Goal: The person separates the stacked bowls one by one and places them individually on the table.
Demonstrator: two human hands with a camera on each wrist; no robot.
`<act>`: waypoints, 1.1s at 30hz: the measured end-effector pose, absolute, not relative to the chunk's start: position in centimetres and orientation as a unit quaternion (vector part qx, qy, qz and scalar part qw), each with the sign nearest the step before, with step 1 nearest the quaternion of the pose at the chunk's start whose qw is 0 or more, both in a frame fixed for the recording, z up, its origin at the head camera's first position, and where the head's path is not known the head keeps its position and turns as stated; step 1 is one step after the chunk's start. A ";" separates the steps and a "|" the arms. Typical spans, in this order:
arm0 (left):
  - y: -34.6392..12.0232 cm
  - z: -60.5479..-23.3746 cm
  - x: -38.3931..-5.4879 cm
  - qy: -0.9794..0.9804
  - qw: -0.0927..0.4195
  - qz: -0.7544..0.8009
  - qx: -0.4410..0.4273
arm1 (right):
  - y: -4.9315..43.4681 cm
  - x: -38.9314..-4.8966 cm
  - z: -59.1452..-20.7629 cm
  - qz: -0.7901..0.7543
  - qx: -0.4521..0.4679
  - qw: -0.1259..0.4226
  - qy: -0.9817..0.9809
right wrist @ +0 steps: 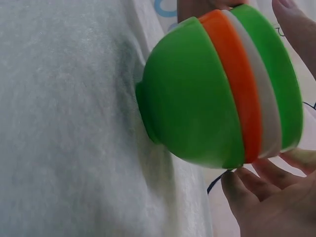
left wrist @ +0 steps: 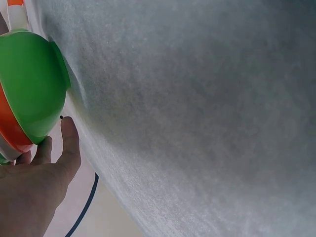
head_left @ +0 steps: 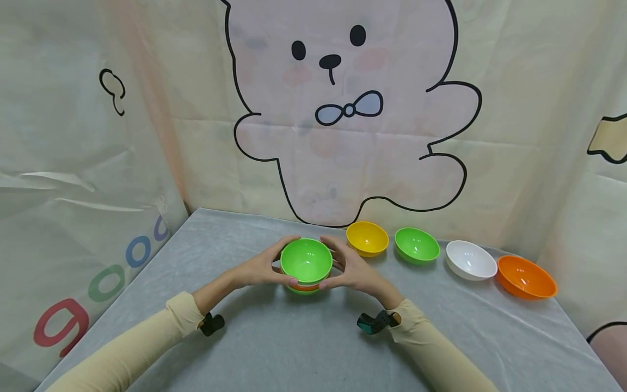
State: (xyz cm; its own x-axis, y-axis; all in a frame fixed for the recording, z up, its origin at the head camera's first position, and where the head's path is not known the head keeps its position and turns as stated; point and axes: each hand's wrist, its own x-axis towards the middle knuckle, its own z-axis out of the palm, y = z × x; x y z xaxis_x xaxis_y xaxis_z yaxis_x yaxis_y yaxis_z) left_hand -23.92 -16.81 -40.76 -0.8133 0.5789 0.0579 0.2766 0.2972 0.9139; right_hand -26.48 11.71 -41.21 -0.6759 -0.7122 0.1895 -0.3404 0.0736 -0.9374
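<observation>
In the head view a stack of nested bowls stands between my two hands, with a green bowl (head_left: 306,261) on top. The right wrist view shows its layers: a green bottom bowl (right wrist: 187,98), then an orange bowl (right wrist: 237,79), a white bowl (right wrist: 261,94) and the green top one. The stack's foot is right at the grey cloth. My left hand (head_left: 262,268) holds the stack's left side, thumb in front and fingers curving behind. Opposite it, my right hand (head_left: 360,274) grips the right side the same way, its fingertips at the rims in the right wrist view.
Along the back right of the grey cloth-covered table (head_left: 294,348) runs a row of separate bowls: yellow (head_left: 367,238), green (head_left: 416,245), white (head_left: 470,260) and orange (head_left: 526,277). A printed curtain (head_left: 529,109) hangs behind the table and down its sides.
</observation>
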 end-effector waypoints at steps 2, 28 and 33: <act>-16.8 -40.7 -23.9 0.793 0.143 0.527 0.270 | 11.4 -26.5 -41.3 -0.565 -0.374 0.162 0.718; -16.9 -40.9 -24.0 0.777 0.143 0.544 0.281 | 10.1 -27.1 -41.6 -0.535 -0.377 0.139 0.743; -16.8 -41.1 -24.0 0.770 0.141 0.549 0.291 | 10.0 -27.1 -41.5 -0.546 -0.391 0.142 0.727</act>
State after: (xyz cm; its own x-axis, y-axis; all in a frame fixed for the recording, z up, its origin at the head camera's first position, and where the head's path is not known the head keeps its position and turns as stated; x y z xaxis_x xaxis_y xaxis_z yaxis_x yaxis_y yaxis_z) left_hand -24.04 -16.84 -41.07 -0.7910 0.6032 0.1024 0.2933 0.2269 0.9287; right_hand -27.06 10.02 -41.50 -0.6544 -0.7233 0.2204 -0.4136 0.0984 -0.9051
